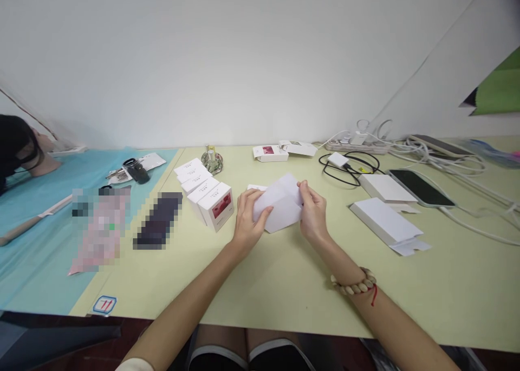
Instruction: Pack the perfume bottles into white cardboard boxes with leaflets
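Between my two hands a white paper piece [280, 203], folded and with no print showing, is held up over the yellow table [284, 284]. My left hand [247, 216] grips its left side, thumb across the front. At its right edge my right hand [312, 208] pinches it between thumb and fingers. Behind the paper, part of another white box [255, 187] peeks out, mostly hidden. Left of my left hand stands a row of several small white boxes; the nearest box [217, 206] bears a dark red picture.
Two white flattened cartons [385, 222] lie right, beside a phone [420, 188] and white cables [475, 225]. At the back are a printed box [271, 153], a glass dish [212, 162] and a power strip [357, 145]. A blue cloth [44, 268] with a black jar [136, 170] lies left.
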`<state>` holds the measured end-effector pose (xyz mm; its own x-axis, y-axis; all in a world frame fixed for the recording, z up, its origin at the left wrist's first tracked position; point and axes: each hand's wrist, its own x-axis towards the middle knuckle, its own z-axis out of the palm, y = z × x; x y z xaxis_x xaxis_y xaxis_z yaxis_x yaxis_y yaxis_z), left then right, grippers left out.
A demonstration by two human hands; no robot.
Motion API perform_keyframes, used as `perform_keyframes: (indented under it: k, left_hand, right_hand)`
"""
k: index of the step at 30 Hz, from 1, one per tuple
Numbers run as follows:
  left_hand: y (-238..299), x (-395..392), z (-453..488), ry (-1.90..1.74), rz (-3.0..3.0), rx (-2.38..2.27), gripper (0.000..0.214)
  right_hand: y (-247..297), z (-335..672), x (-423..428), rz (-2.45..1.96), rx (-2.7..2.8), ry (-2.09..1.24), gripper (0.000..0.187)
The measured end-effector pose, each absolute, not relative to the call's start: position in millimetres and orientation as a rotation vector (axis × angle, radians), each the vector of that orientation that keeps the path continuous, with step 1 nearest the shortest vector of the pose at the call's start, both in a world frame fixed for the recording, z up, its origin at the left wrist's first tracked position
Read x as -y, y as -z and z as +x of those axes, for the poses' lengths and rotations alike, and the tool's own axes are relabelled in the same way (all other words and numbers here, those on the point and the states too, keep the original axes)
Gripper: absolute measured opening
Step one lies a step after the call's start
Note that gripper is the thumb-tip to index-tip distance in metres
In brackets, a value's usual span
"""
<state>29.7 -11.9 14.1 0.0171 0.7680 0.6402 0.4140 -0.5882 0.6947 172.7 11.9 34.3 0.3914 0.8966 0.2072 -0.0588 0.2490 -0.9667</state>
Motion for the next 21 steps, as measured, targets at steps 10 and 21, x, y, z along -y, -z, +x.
perform_keyframes:
  k: [10,21]
  left_hand:
    - [-22.7,28.8,39.6,-1.53,1.636,-1.246,0.035]
    - [-29.0,28.2,33.9,-1.651,1.846,-1.363,0.025]
  right_hand:
    - [-34.0,165.4,0.9,-1.136,0.993,-0.501,0.044]
    - [-42.9,170.9,-4.7,-1.09,1.253,-0.709,0.026]
